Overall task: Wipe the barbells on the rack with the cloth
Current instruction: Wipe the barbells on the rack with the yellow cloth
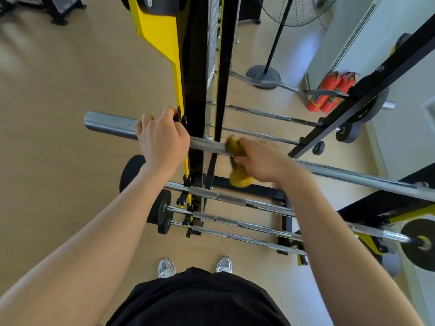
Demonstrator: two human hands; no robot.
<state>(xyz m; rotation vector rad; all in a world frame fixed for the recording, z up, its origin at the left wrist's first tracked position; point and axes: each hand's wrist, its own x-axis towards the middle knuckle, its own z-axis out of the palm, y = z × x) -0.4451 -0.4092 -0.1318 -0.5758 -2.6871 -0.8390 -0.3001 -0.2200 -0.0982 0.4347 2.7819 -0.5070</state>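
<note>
While left hand (162,140) clamps top barbell (353,177) beside rack upright (195,90), likely steadying it, right hand (259,158) grips yellow cloth (235,149) wrapped on shaft, blurred mid-wipe. Lower barbells (235,224) wait racked beneath.

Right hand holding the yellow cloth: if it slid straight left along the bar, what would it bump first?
Probably the left hand gripping the same silver steel barbell, though the black rack post between may come first.
</note>
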